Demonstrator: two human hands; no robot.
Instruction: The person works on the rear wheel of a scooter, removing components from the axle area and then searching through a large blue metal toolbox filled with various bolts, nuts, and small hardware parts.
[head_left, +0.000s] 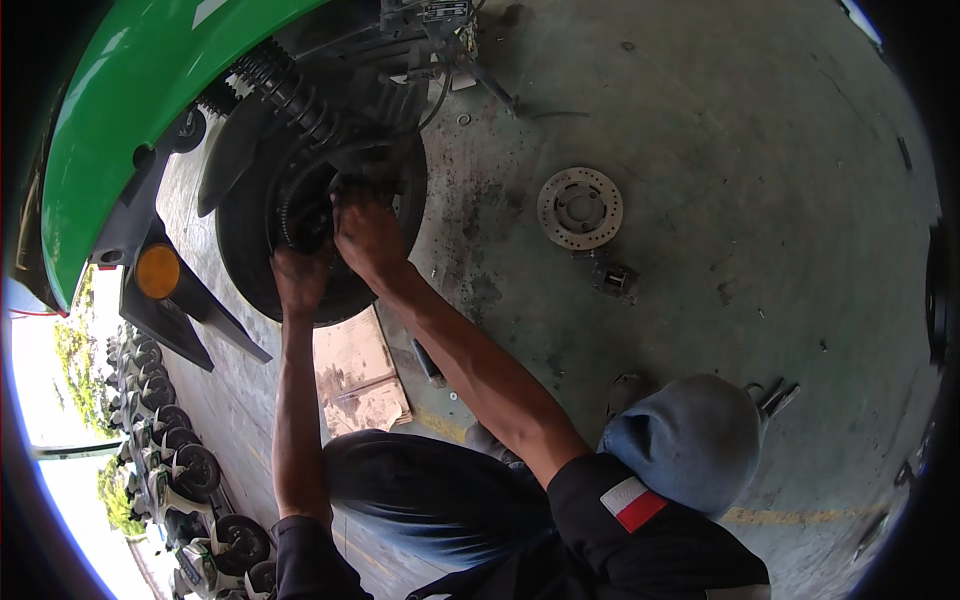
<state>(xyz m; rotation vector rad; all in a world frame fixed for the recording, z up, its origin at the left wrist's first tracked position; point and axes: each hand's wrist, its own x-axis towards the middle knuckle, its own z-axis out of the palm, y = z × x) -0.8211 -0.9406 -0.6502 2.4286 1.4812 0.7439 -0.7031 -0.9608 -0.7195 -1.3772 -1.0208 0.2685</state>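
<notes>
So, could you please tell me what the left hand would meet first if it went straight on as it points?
The left hand would probably meet the dark, round wheel hub just ahead, though depth is unclear.

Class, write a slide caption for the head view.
Left hand and right hand at a dark wheel, perforated disc on the floor.

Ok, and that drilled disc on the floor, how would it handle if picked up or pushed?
The disc looks like metal, so it's probably stiff and fairly heavy for its size. Lying flat on the floor, it would likely slide rather than roll if pushed.
</notes>
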